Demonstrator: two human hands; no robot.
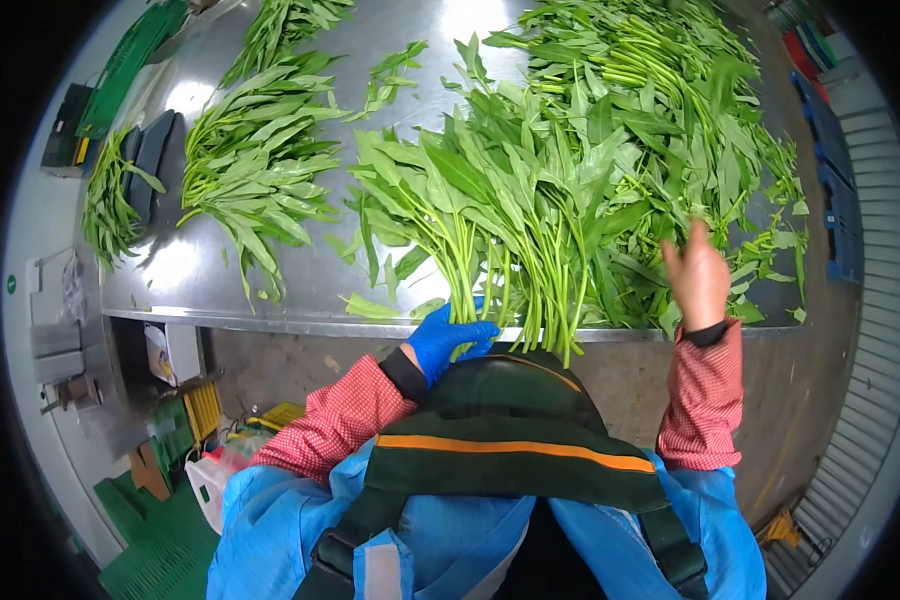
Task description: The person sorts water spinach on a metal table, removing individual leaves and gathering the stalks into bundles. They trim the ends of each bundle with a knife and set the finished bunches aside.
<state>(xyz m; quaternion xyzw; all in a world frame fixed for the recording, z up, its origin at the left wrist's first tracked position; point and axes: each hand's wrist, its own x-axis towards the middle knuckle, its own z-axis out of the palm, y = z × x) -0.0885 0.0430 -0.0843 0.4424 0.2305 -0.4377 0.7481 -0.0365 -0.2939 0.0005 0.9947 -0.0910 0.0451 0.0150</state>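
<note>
My left hand (450, 337), in a blue glove, is closed round the stems of a bunch of leafy greens (460, 255) at the table's front edge. Its long leaves fan out away from me over the metal. Beside it, more stems (550, 290) of the same kind stick out past the edge. My right hand (698, 275) is bare, fingers apart and holding nothing, over the right side near a large heap of greens (660, 110). Some of its fingertips are slightly blurred.
The stainless steel table (300, 268) carries another pile of greens (260, 150) at the left. A small bunch (110, 205) hangs by the left edge near a dark tray (150, 165). Green crates (160, 530) stand on the floor at lower left, blue pallets (838, 190) at the right.
</note>
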